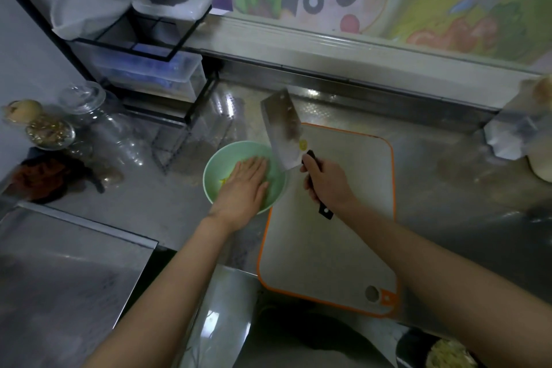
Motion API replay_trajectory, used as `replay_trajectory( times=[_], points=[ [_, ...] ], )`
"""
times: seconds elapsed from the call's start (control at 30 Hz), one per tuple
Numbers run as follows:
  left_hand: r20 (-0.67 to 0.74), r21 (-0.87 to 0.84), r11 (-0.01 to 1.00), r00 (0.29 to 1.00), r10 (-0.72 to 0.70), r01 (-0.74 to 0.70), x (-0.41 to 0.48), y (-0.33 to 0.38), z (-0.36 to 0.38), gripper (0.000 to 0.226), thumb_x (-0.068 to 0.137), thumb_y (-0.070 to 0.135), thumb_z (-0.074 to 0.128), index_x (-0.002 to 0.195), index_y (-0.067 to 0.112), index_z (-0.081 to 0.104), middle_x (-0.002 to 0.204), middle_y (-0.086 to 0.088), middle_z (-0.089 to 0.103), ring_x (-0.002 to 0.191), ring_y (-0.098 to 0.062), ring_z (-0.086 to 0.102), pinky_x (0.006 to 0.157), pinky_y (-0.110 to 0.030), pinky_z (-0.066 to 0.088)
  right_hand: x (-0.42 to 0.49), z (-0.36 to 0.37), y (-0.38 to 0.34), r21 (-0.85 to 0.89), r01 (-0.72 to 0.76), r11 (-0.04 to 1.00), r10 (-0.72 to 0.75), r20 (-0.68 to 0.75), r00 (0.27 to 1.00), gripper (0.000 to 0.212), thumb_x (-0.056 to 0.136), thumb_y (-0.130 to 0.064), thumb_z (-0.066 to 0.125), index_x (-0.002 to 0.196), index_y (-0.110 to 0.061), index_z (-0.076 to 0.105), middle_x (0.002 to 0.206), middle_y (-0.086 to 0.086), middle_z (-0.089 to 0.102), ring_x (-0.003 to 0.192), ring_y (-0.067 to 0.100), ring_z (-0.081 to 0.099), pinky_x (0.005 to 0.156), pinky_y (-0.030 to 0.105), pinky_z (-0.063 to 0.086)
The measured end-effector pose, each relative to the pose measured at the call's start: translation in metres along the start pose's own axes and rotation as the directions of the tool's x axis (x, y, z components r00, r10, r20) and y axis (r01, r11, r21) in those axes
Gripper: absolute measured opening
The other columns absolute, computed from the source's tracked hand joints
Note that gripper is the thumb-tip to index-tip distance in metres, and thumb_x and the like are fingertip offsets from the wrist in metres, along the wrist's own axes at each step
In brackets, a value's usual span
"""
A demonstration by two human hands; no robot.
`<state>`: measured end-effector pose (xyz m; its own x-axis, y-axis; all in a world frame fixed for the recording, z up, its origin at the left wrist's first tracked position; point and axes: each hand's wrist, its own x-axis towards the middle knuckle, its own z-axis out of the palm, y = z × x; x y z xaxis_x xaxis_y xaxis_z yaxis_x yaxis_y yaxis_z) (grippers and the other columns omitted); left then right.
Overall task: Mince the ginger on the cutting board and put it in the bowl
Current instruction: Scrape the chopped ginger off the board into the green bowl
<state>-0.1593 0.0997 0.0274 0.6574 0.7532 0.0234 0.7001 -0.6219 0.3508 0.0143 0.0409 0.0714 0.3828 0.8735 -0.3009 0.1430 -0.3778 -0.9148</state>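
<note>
A pale green bowl [216, 163] stands on the steel counter just left of the white, orange-rimmed cutting board [337, 242]. Yellow minced ginger [224, 182] shows inside the bowl, partly hidden under my left hand [245, 185], which lies flat over the bowl with straight fingers. My right hand [325, 185] grips the black handle of a cleaver [283, 131]. Its blade is raised and tilted above the bowl's right rim. A small yellow ginger bit [303, 145] clings to the blade. The board's surface looks bare.
A black wire rack [167, 48] with plastic containers stands at the back left. Glass jars [89, 116] sit at the left. A steel sink cover [59, 272] lies at the lower left. A white object [519, 134] sits at the right edge.
</note>
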Motion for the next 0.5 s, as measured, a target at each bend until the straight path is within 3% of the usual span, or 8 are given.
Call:
replay_trajectory(
  times=[0.07,0.13,0.17,0.23,0.33,0.43,0.5],
  points=[
    [0.107,0.131,0.991,0.994,0.004,-0.018,0.000,-0.006,0.002,0.083,0.079,0.051,-0.007,0.147,0.012,0.020,0.155,-0.005,0.018,0.144,-0.019,0.010,0.110,-0.025,-0.012,0.004,-0.011,-0.004,-0.035,0.040,0.999,-0.040,-0.005,0.999,0.031,0.098,-0.029,0.045,0.078,-0.007,0.055,0.052,0.006,0.051,0.027,0.006,0.039,0.032,0.016,0.030],
    [0.138,0.122,0.992,0.990,0.014,-0.031,0.000,-0.005,0.003,0.081,0.081,0.053,-0.004,0.146,0.014,0.023,0.154,-0.004,0.021,0.143,-0.018,0.013,0.113,-0.025,-0.005,0.007,-0.019,-0.012,-0.077,0.070,0.995,-0.068,0.028,0.997,0.031,0.097,-0.031,0.047,0.076,-0.009,0.056,0.051,0.004,0.053,0.028,0.007,0.041,0.033,0.016,0.032],
    [0.105,0.033,0.999,0.994,-0.006,0.003,0.000,-0.002,0.003,0.068,0.090,0.050,0.009,0.144,0.013,0.029,0.152,-0.005,0.027,0.142,-0.019,0.020,0.114,-0.024,0.003,0.008,-0.023,-0.014,-0.104,0.084,0.991,-0.080,0.046,0.996,0.031,0.096,-0.032,0.048,0.075,-0.011,0.056,0.051,0.003,0.053,0.029,0.007,0.042,0.034,0.016,0.034],
    [-0.066,-0.268,0.959,0.992,-0.109,0.088,0.002,0.002,0.003,0.039,0.097,0.020,0.040,0.134,0.008,0.046,0.139,-0.011,0.047,0.130,-0.024,0.041,0.108,-0.024,0.023,0.007,-0.026,-0.015,-0.149,0.117,0.982,-0.108,0.064,0.992,0.030,0.096,-0.032,0.049,0.077,-0.010,0.057,0.050,0.002,0.054,0.030,0.008,0.044,0.035,0.017,0.036],
    [-0.232,-0.594,0.772,0.870,-0.434,0.226,0.008,0.003,0.006,0.038,0.083,-0.013,0.046,0.112,0.005,0.063,0.114,-0.008,0.064,0.110,-0.028,0.058,0.095,-0.023,0.039,0.002,-0.027,-0.006,-0.204,0.153,0.967,-0.144,0.058,0.988,0.028,0.096,-0.030,0.048,0.081,-0.008,0.056,0.052,0.001,0.056,0.031,0.007,0.045,0.036,0.018,0.037],
    [-0.184,-0.743,0.612,0.797,-0.576,0.271,0.012,0.008,0.002,0.049,0.078,-0.018,0.044,0.118,0.007,0.058,0.120,-0.008,0.059,0.118,-0.026,0.052,0.099,-0.022,0.035,-0.005,-0.025,0.008,-0.234,0.151,0.960,-0.144,0.049,0.988,0.027,0.096,-0.030,0.049,0.085,-0.006,0.057,0.057,0.002,0.058,0.032,0.006,0.046,0.039,0.020,0.038],
    [-0.225,-0.712,0.658,0.807,-0.547,0.247,0.011,0.014,0.000,0.047,0.085,-0.007,0.048,0.130,0.008,0.049,0.136,-0.010,0.049,0.132,-0.022,0.037,0.111,-0.030,0.025,-0.011,-0.025,0.013,-0.356,0.220,0.908,-0.209,0.070,0.976,0.026,0.095,-0.033,0.050,0.090,-0.008,0.059,0.063,0.001,0.061,0.040,0.007,0.051,0.048,0.025,0.042]
  ],
)
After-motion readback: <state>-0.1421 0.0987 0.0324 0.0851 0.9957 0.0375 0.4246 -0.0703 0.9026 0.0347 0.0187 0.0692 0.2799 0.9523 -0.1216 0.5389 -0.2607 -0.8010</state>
